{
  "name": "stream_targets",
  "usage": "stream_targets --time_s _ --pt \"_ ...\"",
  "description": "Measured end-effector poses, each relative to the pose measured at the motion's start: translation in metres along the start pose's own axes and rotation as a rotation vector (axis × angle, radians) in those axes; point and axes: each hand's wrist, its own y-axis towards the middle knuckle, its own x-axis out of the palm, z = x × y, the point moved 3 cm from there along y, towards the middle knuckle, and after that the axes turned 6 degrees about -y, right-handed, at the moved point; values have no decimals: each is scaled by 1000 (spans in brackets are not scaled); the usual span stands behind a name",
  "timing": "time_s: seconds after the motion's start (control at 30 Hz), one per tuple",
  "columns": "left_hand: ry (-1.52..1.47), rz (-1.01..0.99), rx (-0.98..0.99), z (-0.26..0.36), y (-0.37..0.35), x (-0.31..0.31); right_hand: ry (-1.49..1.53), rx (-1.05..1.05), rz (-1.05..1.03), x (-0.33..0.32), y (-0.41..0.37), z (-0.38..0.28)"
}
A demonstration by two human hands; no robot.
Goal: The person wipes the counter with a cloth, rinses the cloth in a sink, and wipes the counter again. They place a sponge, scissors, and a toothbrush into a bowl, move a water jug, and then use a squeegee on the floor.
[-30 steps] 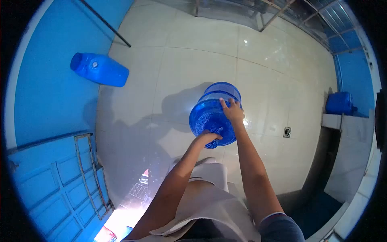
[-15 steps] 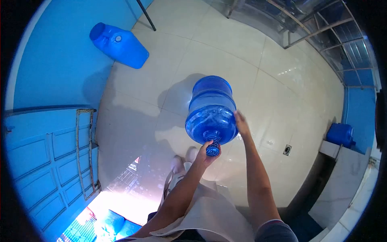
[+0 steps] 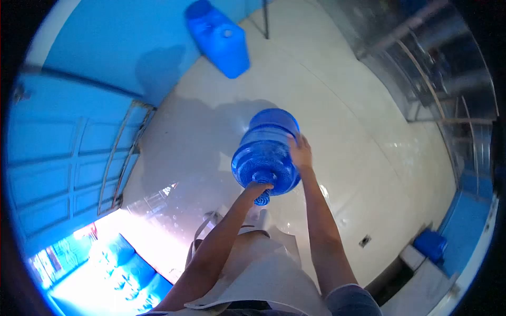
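Observation:
A translucent blue water jug point(image 3: 263, 150) is tilted with its neck toward me, over the tiled floor. My left hand point(image 3: 257, 190) is wrapped round its ribbed neck, with the capped end showing just below the fingers. Against the jug's right side lies my right hand point(image 3: 300, 152), its fingers stretched along the curved wall and slightly blurred. A pale apron point(image 3: 258, 268) hangs below my forearms.
A blue jerrycan point(image 3: 219, 42) stands by the blue wall at upper left. At left is a blue panelled door point(image 3: 63, 158) beside a bright doorway with blue containers point(image 3: 137, 279). Metal racks point(image 3: 421, 79) line the upper right. A floor drain point(image 3: 365, 240) and another blue container point(image 3: 429, 244) are at lower right.
My view has turned, so the room appears rotated. The jug has shifted slightly left and tilted in view. My right hand has moved up along its side; my left hand keeps the neck.

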Motion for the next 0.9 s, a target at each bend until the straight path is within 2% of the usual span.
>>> stream_targets --time_s 0.03,0.07,0.1,0.13,0.17,0.2,0.23,0.3,0.33,0.37,0.43,0.47,0.5,0.57,0.6,0.63,0.67,0.7,0.77,0.8,0.87,0.9 --pt "191 110 78 10 -5 -18 -5 -40 -20 18 -5 -16" --pt "415 96 62 -12 39 -46 -40 52 -62 37 -17 -24" --pt "384 111 66 -11 39 -64 -82 142 -96 50 -20 -34" --pt "328 60 50 -14 35 -80 -94 125 -109 60 -25 -56" --pt "278 3 26 -19 27 -92 -254 61 -144 64 -36 -87" --pt "105 -40 35 -27 20 -104 -410 -6 -167 73 -40 -114" --pt "101 -38 37 -33 15 -113 -412 -11 -167 83 -41 -132" --pt "-349 -164 -107 -61 19 -124 -356 -294 -343 113 -43 -157" --pt "-527 -204 -135 -73 23 -125 126 -353 -332 129 -33 -153" --pt "-530 -209 -133 -73 21 -129 120 -355 -331 129 -28 -145" --pt "-845 -295 -156 -66 9 -145 -153 -76 -160 128 -26 -125" --pt "-929 -469 -138 -60 4 -158 -162 -76 -163 140 -29 -139" --pt "-940 -472 -139 -65 8 -172 -263 -129 -210 150 -37 -163" --pt "-1273 -675 -179 -71 10 -182 -467 -244 -305 166 -52 -211" --pt "-1280 -679 -173 -75 12 -186 -473 -251 -306 175 -57 -240" --pt "-1474 -753 -148 -72 10 -183 -595 -316 -371 185 -63 -269" --pt "-1674 -828 -119 -65 9 -181 -723 -382 -437 196 -65 -290" --pt "-1689 -835 -115 -54 2 -180 -738 -390 -441 213 -57 -287" --pt "-1828 -783 -100 -33 -11 -195 -55 -478 -441 236 -39 -285" --pt "-1846 -780 -96 -32 -8 -212 -65 -482 -456 230 -39 -287" --pt "-1233 -561 -131 -26 6 -255 -490 -323 -344 217 -34 -300" --pt "-1254 -560 -101 4 4 -268 -498 -356 -346 223 -34 -326"
